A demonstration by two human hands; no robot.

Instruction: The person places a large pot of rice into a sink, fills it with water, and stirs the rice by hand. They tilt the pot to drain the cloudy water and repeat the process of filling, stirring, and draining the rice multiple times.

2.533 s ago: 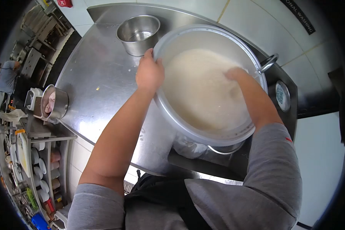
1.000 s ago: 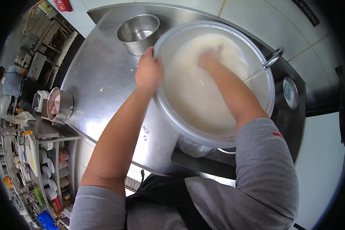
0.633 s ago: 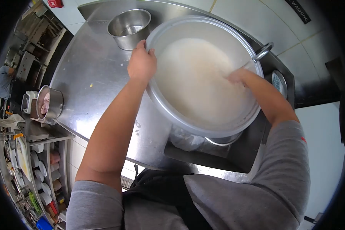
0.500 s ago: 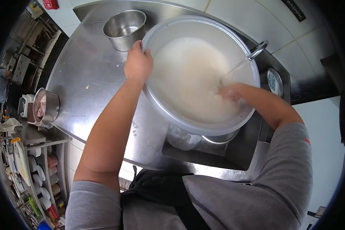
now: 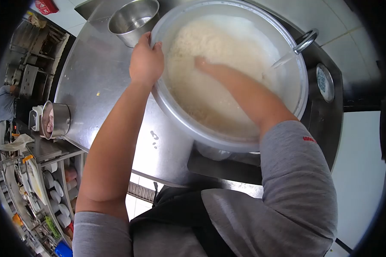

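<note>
A large round metal basin (image 5: 188,128) holds cloudy whitish water with pale grains, perhaps rice, heaped toward its far left. My left hand (image 5: 146,60) grips the basin's left rim, thumb and fingers round the edge. My right hand (image 5: 203,64) is dipped in the cloudy water left of the middle, its fingers hidden under the surface. From a curved metal faucet (image 5: 306,41) at the right rim, a stream of water runs into the basin.
An empty steel pot (image 5: 134,21) stands on the steel counter (image 5: 90,81) behind my left hand. Another pot (image 5: 58,120) with pinkish contents is at the left edge. Right of the basin lies a small round dish (image 5: 324,83). A person (image 5: 5,103) stands far left, beyond shelves of dishes.
My right hand has swept from the basin's right side to its left through the water. The grains now show heaped at the far left. My left hand still holds the rim.
</note>
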